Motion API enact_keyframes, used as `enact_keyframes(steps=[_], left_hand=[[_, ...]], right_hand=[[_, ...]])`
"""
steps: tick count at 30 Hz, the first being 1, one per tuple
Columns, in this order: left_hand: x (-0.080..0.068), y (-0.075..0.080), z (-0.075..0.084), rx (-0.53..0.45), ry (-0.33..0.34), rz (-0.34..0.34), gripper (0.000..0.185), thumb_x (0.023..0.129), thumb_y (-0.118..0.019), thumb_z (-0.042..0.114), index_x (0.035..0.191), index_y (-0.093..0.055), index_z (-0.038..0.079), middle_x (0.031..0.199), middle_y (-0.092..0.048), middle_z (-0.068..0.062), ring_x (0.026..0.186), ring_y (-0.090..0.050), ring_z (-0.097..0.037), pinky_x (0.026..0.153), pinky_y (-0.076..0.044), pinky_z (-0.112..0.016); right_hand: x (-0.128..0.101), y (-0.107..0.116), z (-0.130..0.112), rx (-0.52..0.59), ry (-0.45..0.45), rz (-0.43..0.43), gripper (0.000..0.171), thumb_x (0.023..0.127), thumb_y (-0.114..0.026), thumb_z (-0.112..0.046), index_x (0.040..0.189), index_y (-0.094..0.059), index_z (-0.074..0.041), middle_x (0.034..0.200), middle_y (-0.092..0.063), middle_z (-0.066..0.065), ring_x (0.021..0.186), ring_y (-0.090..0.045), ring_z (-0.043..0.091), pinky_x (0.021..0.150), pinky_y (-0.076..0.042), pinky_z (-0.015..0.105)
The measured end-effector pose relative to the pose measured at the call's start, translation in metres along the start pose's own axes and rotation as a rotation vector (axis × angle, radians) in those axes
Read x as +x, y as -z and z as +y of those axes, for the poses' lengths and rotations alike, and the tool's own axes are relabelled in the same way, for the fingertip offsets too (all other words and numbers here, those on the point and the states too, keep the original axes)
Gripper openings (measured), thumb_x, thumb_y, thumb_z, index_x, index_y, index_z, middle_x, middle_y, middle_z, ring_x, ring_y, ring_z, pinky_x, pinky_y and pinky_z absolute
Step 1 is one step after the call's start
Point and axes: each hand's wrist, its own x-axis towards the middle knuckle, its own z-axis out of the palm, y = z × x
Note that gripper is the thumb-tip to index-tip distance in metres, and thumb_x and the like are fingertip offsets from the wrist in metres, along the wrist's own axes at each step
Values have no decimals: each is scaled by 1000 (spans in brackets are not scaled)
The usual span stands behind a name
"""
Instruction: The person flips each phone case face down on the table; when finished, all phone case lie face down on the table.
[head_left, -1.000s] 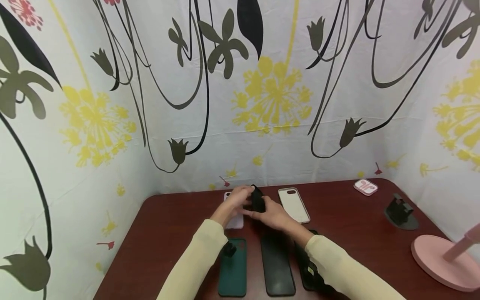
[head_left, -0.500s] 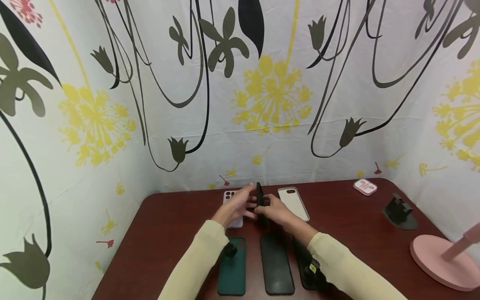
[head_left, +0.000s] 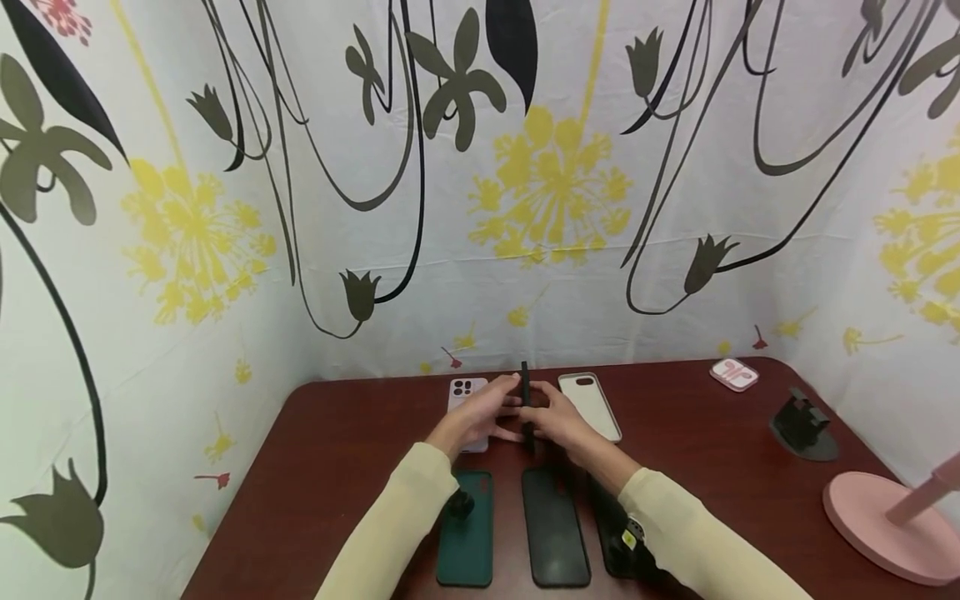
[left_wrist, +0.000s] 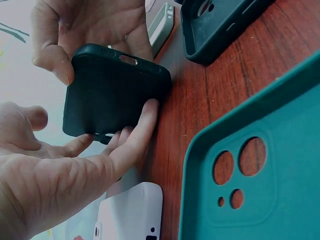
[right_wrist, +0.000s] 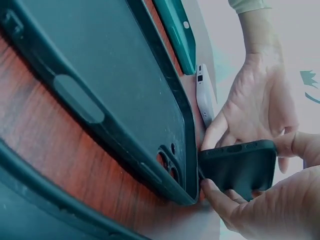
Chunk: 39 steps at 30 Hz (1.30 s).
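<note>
In the head view a black phone case (head_left: 526,383) stands nearly edge-on above the far part of the table. My right hand (head_left: 557,417) grips it from the right, thumb and fingers at its edges. From the left, my left hand (head_left: 480,417) holds it with spread fingers, the thumb near its lower edge. The left wrist view shows the case's flat black face (left_wrist: 110,95) and the port opening in its rim. In the right wrist view the case (right_wrist: 237,170) sits between both palms, and some fingertips are hidden behind it.
On the table (head_left: 337,467) lie a lilac phone case (head_left: 461,392), a white one (head_left: 592,406), a green one (head_left: 465,550), a black one (head_left: 557,533) and another dark one partly under my right wrist. Rightward are a small pink-white case (head_left: 733,374), black stand (head_left: 802,425) and pink base (head_left: 888,525).
The black phone case has turned from slanted to nearly edge-on and upright. Both hands stay round it, shifting only slightly. The other cases lie where they were.
</note>
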Motion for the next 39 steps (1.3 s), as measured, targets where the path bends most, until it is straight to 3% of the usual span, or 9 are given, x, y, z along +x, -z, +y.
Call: enact_keyframes(steps=[8,15,23,29,34,39], left_hand=[[-2,0,-1,10,-8,17,63,112,-45,51,166,-32,22,156,-44,-24,146,-48,-39,107,-56,-60],[-7,2,3,38,-27,28,60,109,-53,52,160,-41,22,157,-46,-22,143,-52,-38,110,-55,-59],[-7,5,5,116,-49,24,47,111,-53,19,158,-47,22,151,-57,-19,136,-61,-39,108,-56,-59],[-5,4,4,204,-86,121,63,101,-61,-5,158,-43,16,151,-47,-24,122,-67,-37,96,-63,-54],[-2,3,4,211,-96,194,67,98,-65,-7,158,-41,14,152,-45,-24,107,-68,-34,86,-65,-47],[0,1,3,192,-103,244,67,99,-66,-6,157,-39,13,152,-47,-23,107,-70,-31,81,-65,-43]], right_hand=[[-2,-1,0,12,3,40,65,101,-59,-16,162,-38,-10,139,-62,25,122,-68,35,97,-60,47],[-4,1,-3,53,27,71,65,97,-58,-11,160,-43,-11,143,-61,24,116,-68,33,91,-60,41],[-8,3,-1,125,17,49,63,99,-55,-9,161,-42,-11,148,-57,24,126,-64,37,91,-59,41],[-10,4,3,96,25,83,65,101,-54,-7,163,-39,-8,150,-57,27,122,-64,35,85,-57,35],[-10,6,5,70,55,74,66,102,-53,-5,165,-34,-6,154,-54,27,128,-62,35,89,-55,34],[-7,8,8,-11,74,93,72,100,-55,-3,167,-28,-4,154,-53,28,130,-60,35,89,-53,32]])
